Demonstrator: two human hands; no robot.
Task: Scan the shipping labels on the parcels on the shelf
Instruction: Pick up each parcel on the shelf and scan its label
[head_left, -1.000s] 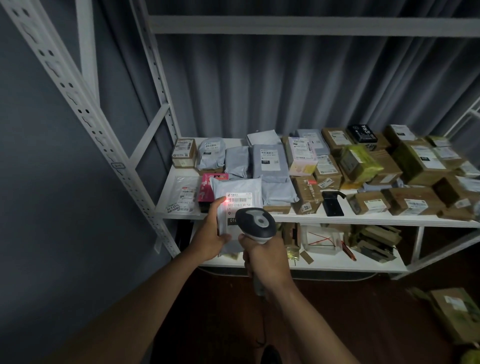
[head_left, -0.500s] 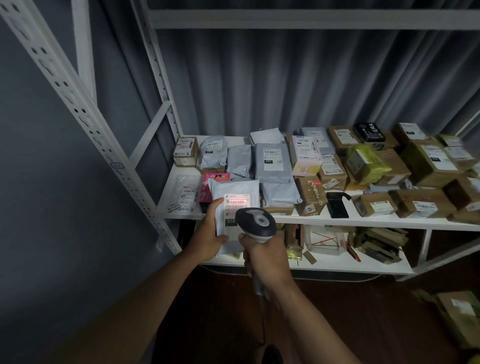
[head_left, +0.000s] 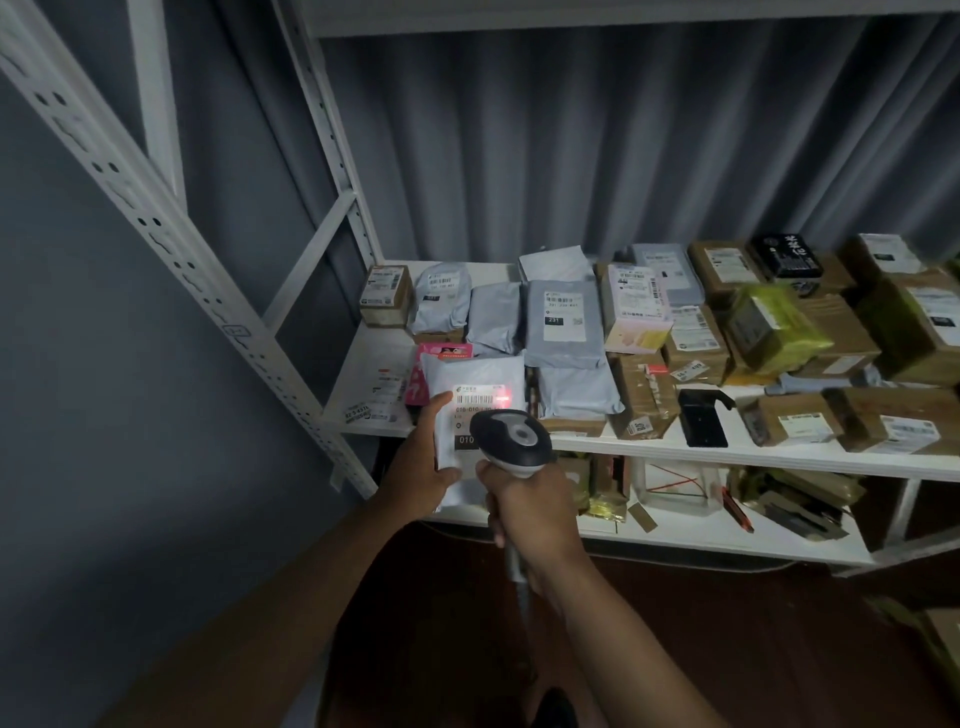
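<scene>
My left hand (head_left: 423, 462) grips a white poly-mailer parcel (head_left: 475, 376) by its left edge, holding it tilted up at the front of the shelf (head_left: 727, 451). Its shipping label (head_left: 475, 402) faces me, with a red scanner dot at the barcode's right end. My right hand (head_left: 535, 512) grips the handle of a grey and black barcode scanner (head_left: 511, 439), whose head points at that label and covers its lower part. Several grey mailers (head_left: 563, 322) and brown boxes (head_left: 693, 338) with labels fill the shelf behind.
A pink packet (head_left: 418, 382) and a clear flat bag (head_left: 376, 387) lie left of the held parcel. A black scanner stand (head_left: 701, 418) sits mid-shelf. White perforated uprights (head_left: 156, 228) stand at the left. The lower shelf (head_left: 675, 535) holds clutter. A box (head_left: 940, 639) lies on the floor at right.
The red scan light has slid from the left of the barcode to its right end. Both hands keep their grips; the view has shifted slightly.
</scene>
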